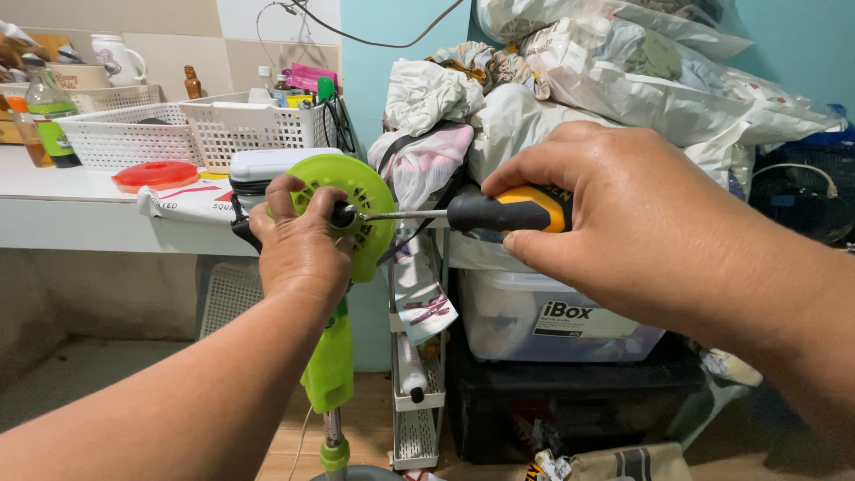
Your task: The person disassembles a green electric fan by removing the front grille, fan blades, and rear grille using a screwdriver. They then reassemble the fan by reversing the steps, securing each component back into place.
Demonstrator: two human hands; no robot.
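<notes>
My left hand point(298, 245) grips the round lime-green motor housing point(361, 200) of a fan that stands on a green neck and pole point(331, 356). My right hand point(623, 227) holds a screwdriver point(499, 212) with a black and yellow handle. Its metal shaft runs left, and the tip meets the black hub at the middle of the green housing, beside my left fingers. Most of the housing's left half is hidden behind my left hand.
A white counter point(71, 209) at left carries white baskets point(129, 134), a red lid point(156, 174), a bottle point(49, 111) and a mug. Behind the fan are a narrow white rack point(417, 392), a clear storage box point(543, 316) on a black crate, and piled cloth and bags point(570, 80).
</notes>
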